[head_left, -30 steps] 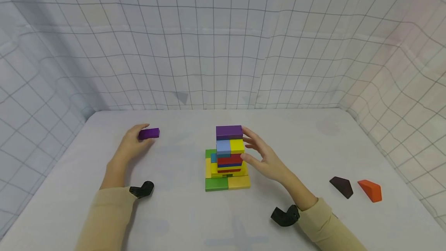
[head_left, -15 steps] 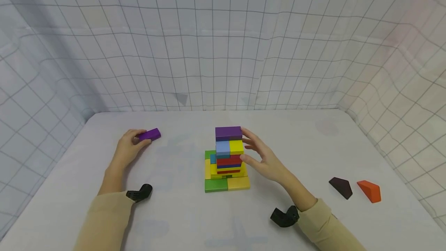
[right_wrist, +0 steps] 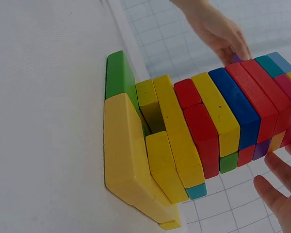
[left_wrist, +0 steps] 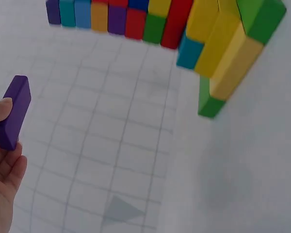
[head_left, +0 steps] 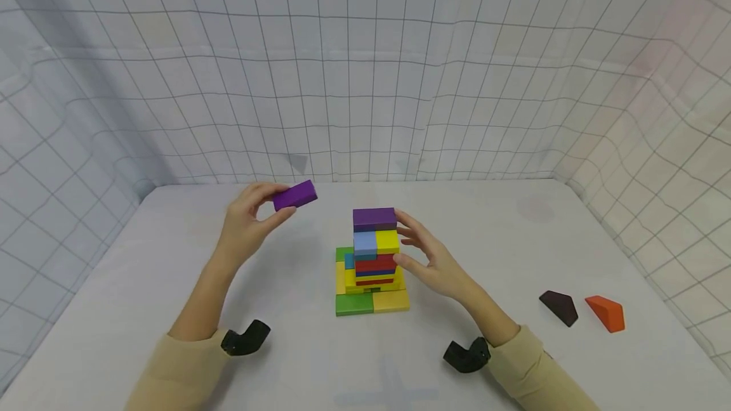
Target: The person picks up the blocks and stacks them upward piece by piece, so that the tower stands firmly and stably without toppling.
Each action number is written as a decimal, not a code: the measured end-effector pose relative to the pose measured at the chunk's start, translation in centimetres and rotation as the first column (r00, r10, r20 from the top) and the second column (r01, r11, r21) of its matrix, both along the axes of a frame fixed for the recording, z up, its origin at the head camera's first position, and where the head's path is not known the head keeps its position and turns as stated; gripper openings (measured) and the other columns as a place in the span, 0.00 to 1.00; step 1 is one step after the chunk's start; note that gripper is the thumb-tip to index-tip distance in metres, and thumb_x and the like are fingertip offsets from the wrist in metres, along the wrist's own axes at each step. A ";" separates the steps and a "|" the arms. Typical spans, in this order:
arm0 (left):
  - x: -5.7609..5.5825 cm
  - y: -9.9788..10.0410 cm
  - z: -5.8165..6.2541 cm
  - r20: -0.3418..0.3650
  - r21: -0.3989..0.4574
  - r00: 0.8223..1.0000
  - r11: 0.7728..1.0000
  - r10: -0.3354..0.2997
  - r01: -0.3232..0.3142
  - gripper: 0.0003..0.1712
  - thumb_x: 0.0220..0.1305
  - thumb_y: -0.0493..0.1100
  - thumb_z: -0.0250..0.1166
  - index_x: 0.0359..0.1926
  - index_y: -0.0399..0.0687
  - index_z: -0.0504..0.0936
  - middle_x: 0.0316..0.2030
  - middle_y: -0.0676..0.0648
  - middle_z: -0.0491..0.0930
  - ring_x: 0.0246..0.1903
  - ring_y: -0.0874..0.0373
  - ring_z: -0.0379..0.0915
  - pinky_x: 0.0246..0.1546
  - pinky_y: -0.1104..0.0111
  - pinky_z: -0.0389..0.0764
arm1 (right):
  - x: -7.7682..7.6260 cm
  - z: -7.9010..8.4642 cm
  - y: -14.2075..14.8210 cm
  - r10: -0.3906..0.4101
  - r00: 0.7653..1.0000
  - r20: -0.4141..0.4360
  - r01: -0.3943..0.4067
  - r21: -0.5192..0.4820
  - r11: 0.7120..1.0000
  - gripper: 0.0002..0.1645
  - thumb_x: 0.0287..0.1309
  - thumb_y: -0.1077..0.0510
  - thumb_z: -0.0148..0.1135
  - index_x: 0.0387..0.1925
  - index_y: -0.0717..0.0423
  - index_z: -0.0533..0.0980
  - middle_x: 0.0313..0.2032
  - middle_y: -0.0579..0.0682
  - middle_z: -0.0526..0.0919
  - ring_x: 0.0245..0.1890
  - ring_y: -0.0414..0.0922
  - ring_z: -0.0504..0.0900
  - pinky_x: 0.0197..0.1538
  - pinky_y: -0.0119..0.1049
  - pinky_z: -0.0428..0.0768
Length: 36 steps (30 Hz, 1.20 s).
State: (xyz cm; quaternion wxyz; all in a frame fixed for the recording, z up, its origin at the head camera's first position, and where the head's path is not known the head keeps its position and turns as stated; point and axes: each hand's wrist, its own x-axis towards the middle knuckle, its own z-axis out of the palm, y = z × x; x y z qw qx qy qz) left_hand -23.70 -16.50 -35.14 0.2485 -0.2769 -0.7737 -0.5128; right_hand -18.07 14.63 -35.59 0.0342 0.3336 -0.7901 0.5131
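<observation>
My left hand (head_left: 242,227) pinches a purple wooden block (head_left: 296,195) between thumb and fingers, raised over the table left of a block tower. The left wrist view shows this block (left_wrist: 14,111) tilted, gripped near one end. The tower (head_left: 375,263) stands upright, built of coloured layers on a wider green and yellow base (head_left: 354,304), with another purple block (head_left: 374,219) lying across the top. At its right side my right hand (head_left: 431,262) has its fingers spread and loosely bent, fingertips right at the upper layers. In the right wrist view those fingers (right_wrist: 276,167) hold nothing.
On the table (head_left: 485,214) at the right lie a dark brown angular piece (head_left: 559,307) and an orange one (head_left: 608,313). White grid-patterned cloth (head_left: 365,68) hangs at the back and both sides. Black devices (head_left: 245,338) sit at both wrists.
My left hand has lifted the purple block off the far left of the table and brought it up and rightward, towards the tower. The right hand stays beside the tower.
</observation>
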 end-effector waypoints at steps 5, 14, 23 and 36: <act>2.0 3.2 1.5 -0.036 -0.104 0.998 0.993 -0.057 0.053 0.21 0.46 0.28 0.69 0.45 0.37 0.79 0.41 0.45 0.77 0.42 0.62 0.69 0.47 0.80 0.70 | 0.0 0.1 0.1 0.004 1.000 -0.011 -0.004 -0.005 1.000 0.40 0.55 0.72 0.55 0.66 0.67 0.50 0.66 0.63 0.55 0.60 0.58 0.64 0.58 0.54 0.67; 4.5 7.1 1.7 -0.067 -0.257 0.984 0.956 -0.166 0.144 0.22 0.47 0.36 0.72 0.46 0.42 0.79 0.43 0.48 0.76 0.46 0.57 0.68 0.45 0.68 0.76 | 0.1 0.1 0.1 0.017 1.000 -0.015 -0.016 0.005 1.000 0.39 0.56 0.72 0.54 0.66 0.68 0.49 0.67 0.63 0.53 0.61 0.58 0.64 0.58 0.54 0.67; 4.9 8.4 1.5 -0.149 -0.405 0.979 0.912 -0.137 0.065 0.22 0.48 0.38 0.71 0.47 0.39 0.79 0.44 0.45 0.73 0.46 0.54 0.65 0.44 0.65 0.76 | -0.1 -0.1 0.2 0.029 0.999 -0.034 -0.029 0.003 1.000 0.39 0.56 0.72 0.54 0.66 0.69 0.49 0.66 0.64 0.53 0.61 0.59 0.63 0.58 0.54 0.67; 4.7 8.9 1.3 -0.363 -0.516 0.924 0.852 -0.118 -0.093 0.23 0.47 0.43 0.72 0.45 0.39 0.80 0.43 0.42 0.73 0.41 0.51 0.68 0.41 0.64 0.75 | -0.1 0.0 0.1 0.031 0.999 -0.015 -0.031 0.001 1.000 0.39 0.58 0.70 0.54 0.67 0.67 0.49 0.67 0.62 0.53 0.61 0.57 0.63 0.58 0.54 0.66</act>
